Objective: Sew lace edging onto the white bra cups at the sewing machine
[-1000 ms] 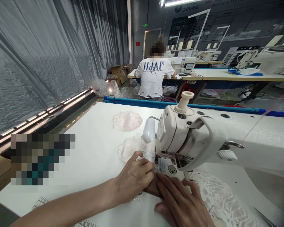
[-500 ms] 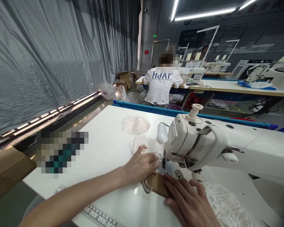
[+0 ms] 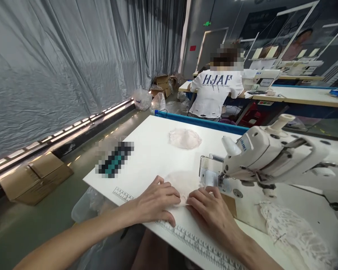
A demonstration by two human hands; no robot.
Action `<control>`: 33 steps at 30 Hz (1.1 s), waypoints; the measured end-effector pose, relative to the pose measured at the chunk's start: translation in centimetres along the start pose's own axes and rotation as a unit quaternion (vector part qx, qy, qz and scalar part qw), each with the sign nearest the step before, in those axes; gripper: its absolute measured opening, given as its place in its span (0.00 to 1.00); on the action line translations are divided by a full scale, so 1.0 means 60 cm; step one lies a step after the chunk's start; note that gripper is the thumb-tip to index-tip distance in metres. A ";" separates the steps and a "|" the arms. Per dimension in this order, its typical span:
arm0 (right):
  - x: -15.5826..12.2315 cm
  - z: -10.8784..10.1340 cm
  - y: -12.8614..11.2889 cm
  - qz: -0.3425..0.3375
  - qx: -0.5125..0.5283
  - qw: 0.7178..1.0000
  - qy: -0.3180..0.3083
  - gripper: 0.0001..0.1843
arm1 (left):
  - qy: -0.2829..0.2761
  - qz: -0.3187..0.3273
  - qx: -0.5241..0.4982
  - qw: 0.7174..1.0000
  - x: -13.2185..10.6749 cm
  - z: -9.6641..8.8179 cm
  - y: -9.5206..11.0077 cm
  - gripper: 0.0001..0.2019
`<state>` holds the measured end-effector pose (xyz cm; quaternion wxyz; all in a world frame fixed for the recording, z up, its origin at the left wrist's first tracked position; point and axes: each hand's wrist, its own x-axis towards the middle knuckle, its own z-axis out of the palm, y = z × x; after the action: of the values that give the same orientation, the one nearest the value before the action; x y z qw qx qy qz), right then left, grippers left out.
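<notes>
My left hand (image 3: 157, 201) and my right hand (image 3: 211, 212) lie side by side near the front edge of the white table (image 3: 146, 157), fingers curled down onto a pale pink lace piece (image 3: 180, 182). Both press that piece just left of the needle area of the white sewing machine (image 3: 270, 157). A brown card patch (image 3: 230, 204) shows under my right hand. A second pink lace piece (image 3: 185, 138) lies farther back on the table.
White lace fabric (image 3: 293, 232) lies at the right under the machine arm. A printed ruler (image 3: 191, 240) runs along the table's front edge. Cardboard boxes (image 3: 33, 180) sit on the floor at left. A person in a white shirt (image 3: 216, 93) sits at another sewing table behind.
Both hands have drawn the lace piece out from under the needle toward the front edge. The view has swung right and down, so the machine now sits farther right.
</notes>
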<state>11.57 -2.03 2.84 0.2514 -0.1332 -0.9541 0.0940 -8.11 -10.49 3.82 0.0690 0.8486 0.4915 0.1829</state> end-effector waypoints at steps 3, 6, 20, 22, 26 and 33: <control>-0.028 -0.017 -0.031 0.062 0.118 0.988 -0.074 0.14 | 0.024 -0.064 -0.132 0.989 -0.045 -0.001 0.036 0.03; -0.065 -0.054 -0.066 0.206 0.307 0.909 -0.192 0.13 | 0.018 -0.187 -0.394 0.900 -0.073 -0.006 0.087 0.03; -0.191 -0.039 -0.177 0.304 0.569 0.724 -0.242 0.12 | -0.117 -0.362 -0.650 0.658 -0.118 0.045 0.188 0.18; -0.202 -0.035 -0.184 0.306 0.552 0.744 -0.216 0.13 | -0.114 -0.370 -0.623 0.680 -0.121 0.055 0.200 0.19; -0.234 -0.021 -0.188 0.334 0.574 0.722 -0.192 0.16 | -0.133 -0.374 -0.627 0.671 -0.132 0.073 0.217 0.22; -0.262 0.021 -0.206 0.366 0.596 0.700 -0.147 0.18 | -0.137 -0.349 -0.506 0.777 -0.145 0.105 0.229 0.17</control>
<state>21.54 -18.59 -2.36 0.0803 -0.2787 -0.5997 0.7459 1.45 -24.53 -0.03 0.6142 0.4776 0.5761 0.2506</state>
